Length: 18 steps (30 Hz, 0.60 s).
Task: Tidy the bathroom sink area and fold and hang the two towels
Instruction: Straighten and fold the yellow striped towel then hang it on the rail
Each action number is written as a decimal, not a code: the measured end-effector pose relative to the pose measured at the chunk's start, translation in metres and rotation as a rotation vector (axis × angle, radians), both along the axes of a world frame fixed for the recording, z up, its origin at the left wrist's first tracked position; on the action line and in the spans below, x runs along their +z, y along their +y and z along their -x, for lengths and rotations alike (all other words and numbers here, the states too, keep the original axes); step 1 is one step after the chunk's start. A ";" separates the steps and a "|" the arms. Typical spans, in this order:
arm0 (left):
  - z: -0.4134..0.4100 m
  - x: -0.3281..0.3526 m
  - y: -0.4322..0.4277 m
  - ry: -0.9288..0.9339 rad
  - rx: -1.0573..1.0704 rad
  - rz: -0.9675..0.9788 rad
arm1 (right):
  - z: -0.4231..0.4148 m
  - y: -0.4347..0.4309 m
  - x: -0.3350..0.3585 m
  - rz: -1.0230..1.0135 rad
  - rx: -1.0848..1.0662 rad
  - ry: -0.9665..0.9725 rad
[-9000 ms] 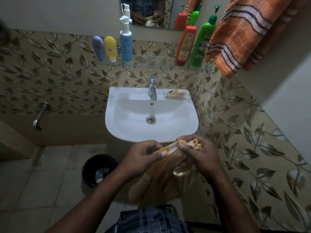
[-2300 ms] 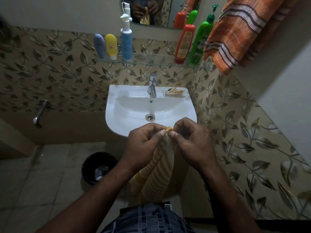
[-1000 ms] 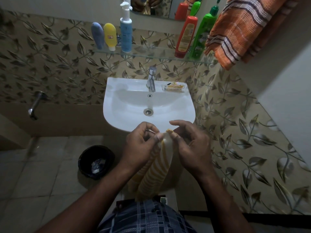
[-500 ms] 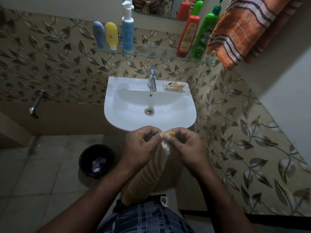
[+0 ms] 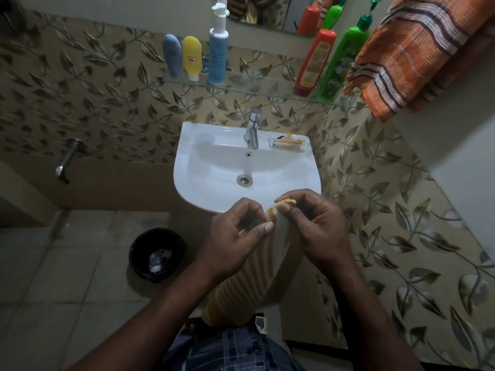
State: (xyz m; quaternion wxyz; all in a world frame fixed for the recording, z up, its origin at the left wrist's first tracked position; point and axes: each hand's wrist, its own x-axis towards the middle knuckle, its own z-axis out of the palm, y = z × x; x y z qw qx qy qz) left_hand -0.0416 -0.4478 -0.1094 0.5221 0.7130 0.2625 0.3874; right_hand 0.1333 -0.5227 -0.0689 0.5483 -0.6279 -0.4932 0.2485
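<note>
Near six o'clock, just below a white sink [image 5: 192, 145], the left hand [image 5: 238, 231] and right hand [image 5: 313, 223] each pinch the top edge of a yellow striped towel [image 5: 249, 277], which hangs down between them. An orange towel [image 5: 409, 54] hangs at two o'clock. A black bin [image 5: 156, 253] sits at eight o'clock.

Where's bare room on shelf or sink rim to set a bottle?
Glass shelf: bare between the blue pump bottle and the red bottle. Sink rim: bare left of the tap. Crowded: two tubes at the shelf's left end, green bottle by the orange towel at its right; a packet lies right of the tap.
</note>
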 end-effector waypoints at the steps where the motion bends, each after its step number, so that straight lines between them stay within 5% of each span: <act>1: 0.000 -0.001 0.001 0.010 0.004 -0.016 | -0.001 0.002 0.001 -0.002 0.007 0.001; 8: -0.005 -0.005 0.012 0.061 0.022 -0.043 | -0.011 0.018 0.005 -0.046 0.026 0.011; 18: -0.031 0.005 0.040 0.011 -0.115 0.160 | -0.029 0.039 0.014 -0.074 0.125 0.005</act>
